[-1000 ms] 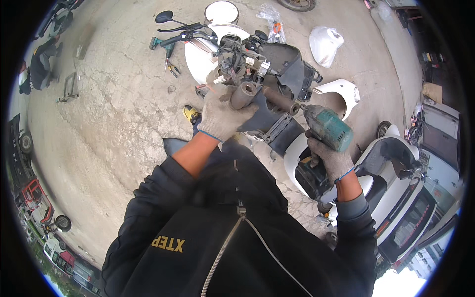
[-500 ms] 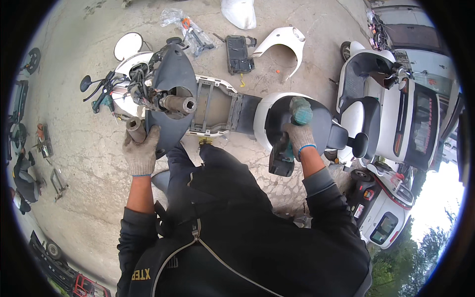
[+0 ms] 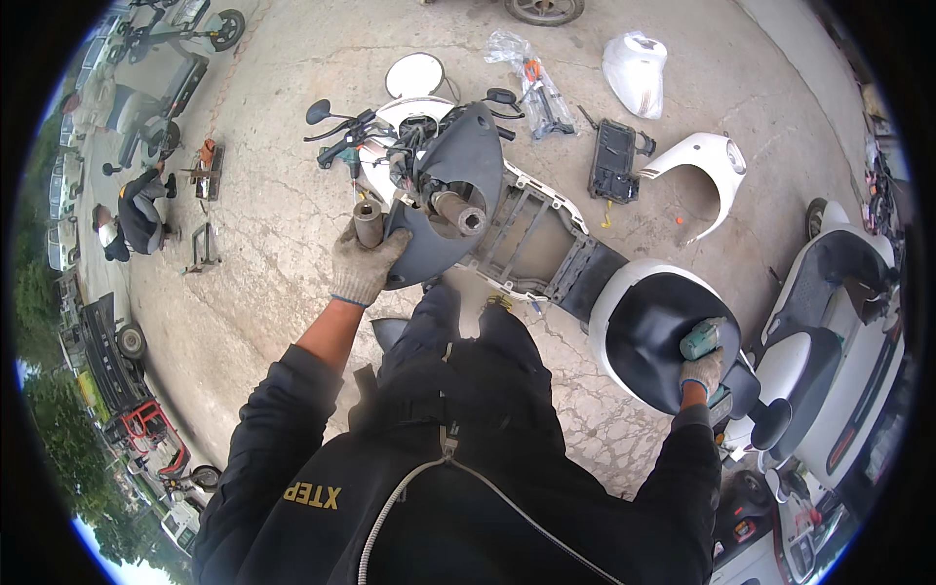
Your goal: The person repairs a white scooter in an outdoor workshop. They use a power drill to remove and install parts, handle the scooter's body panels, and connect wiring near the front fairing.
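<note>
My gloved left hand grips a short steel cylinder beside the grey front panel of a partly stripped scooter. Just right of it, a steel tube with a socket-like end protrudes from the panel's opening. My gloved right hand is closed on a teal power driver over the black seat at the right. The scooter's frame lies exposed between panel and seat, and its handlebar with mirrors is at the upper left.
Beyond the scooter lie a black case, white fairing, wrapped white panel and bagged parts. Another scooter stands close on the right. At the left, a crouching person is beside a metal stand and parked vehicles.
The power driver in my right hand has moved away from the steel tube, rightward and down over the seat. My left hand has moved left of the tube with the cylinder. The view has shifted.
</note>
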Available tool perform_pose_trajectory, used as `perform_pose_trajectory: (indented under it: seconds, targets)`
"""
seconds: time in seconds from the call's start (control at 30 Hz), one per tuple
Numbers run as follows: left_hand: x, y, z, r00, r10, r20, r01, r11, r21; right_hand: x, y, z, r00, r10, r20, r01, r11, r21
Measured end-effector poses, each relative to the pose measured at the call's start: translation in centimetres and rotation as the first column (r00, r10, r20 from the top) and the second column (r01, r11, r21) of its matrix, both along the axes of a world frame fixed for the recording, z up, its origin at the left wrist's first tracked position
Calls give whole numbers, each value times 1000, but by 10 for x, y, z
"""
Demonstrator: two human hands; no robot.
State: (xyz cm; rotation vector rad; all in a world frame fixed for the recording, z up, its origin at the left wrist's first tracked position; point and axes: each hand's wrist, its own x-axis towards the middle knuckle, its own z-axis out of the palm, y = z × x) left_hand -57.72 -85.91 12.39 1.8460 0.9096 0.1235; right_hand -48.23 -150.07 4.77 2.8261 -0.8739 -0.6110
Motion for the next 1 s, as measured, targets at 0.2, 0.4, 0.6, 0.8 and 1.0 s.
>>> perform_pose_trajectory:
  seconds: [0.2,0.4,0.6,0.8,1.0]
  targets:
    - [5,-6,19,1000,-2,-7,2,1000,-31,14,30,18,998,17,66,-15,999,-33]
    - [1,-6,19,1000,-11,20,12,999,-42,60,230,97,864,153,480,-425,733,531]
    - [-2,-1,7,991,-92,94,87,995,52,35,430,135,511,686,518,-838,264,477]
    - [-7,-1,-7,985,-91,146,73,990,122,30,458,139,595,585,551,-789,294,540]
    - [-3,1,-9,988,-44,147,44,999,4,34,414,156,703,283,653,-711,240,661]
